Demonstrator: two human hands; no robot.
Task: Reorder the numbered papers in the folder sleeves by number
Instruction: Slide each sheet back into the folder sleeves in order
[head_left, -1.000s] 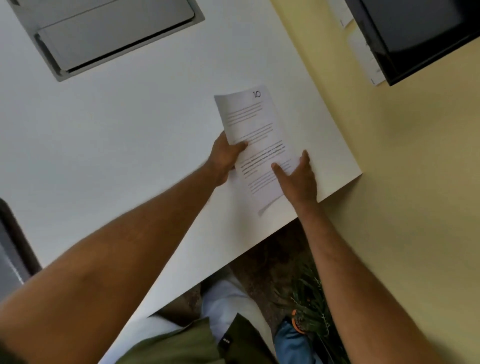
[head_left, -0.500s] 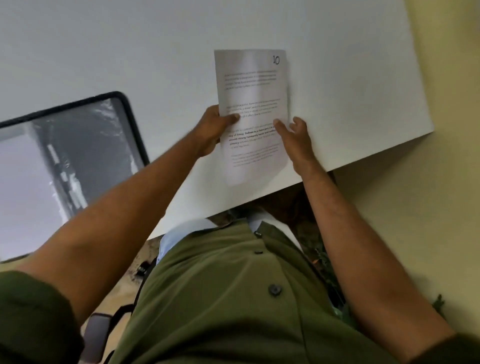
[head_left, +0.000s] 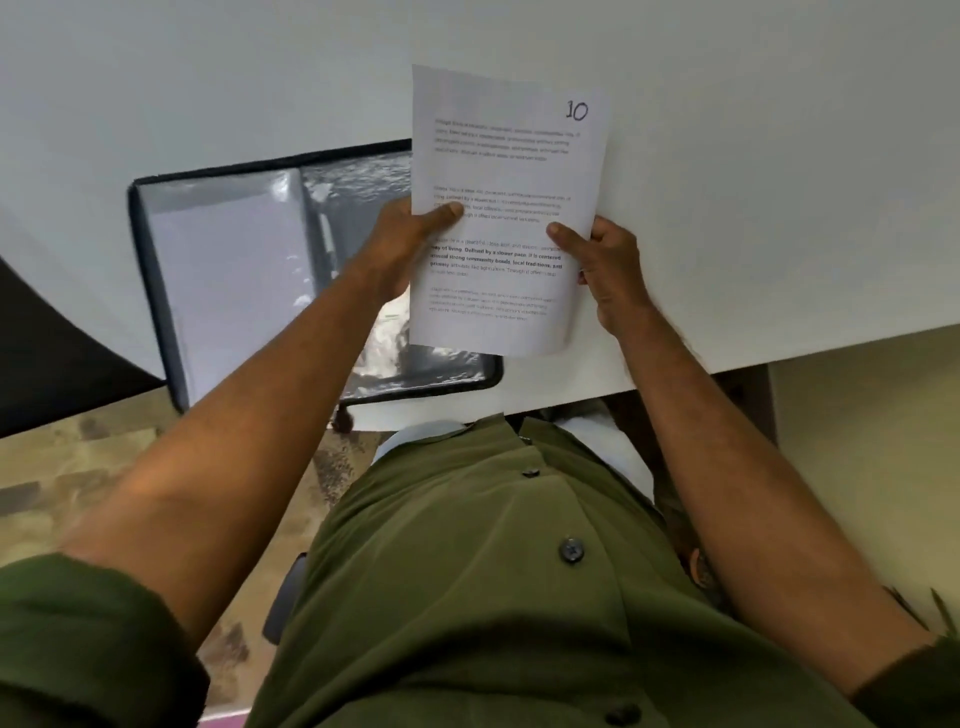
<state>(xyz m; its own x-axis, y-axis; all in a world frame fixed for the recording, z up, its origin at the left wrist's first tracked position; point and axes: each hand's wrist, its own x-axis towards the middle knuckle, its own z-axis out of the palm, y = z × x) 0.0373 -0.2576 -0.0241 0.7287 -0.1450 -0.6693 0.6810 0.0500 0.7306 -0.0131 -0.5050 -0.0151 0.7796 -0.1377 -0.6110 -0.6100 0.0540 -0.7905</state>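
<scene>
Person stands at a white table (head_left: 727, 208), holding one sheet (head_left: 506, 208) up in both hands above the table edge. Sheet is marked "10" by hand in its top right corner; printed paragraphs below.

Left hand (head_left: 400, 244) pinches the sheet's left edge, thumb on the front, fingers hidden behind. Right hand (head_left: 608, 270) grips the right edge the same way, thumb on the front.

Folder (head_left: 234, 270) lies open on the table to the left, partly behind the sheet. Its clear sleeves are glossy with glare; the left sleeve seems to hold a white page, number not readable from here.

Judgement: sheet is out of its sleeve and awaiting a slot; order of the rest cannot be checked.

Risks:
- Thin paper held by its edges may buckle or crease when fed into a sleeve mouth.
- Glare on the plastic could hide numbers, leading to a wrong slot.
- Folder sits close to the table's near edge; a push while inserting might slide it off.
</scene>
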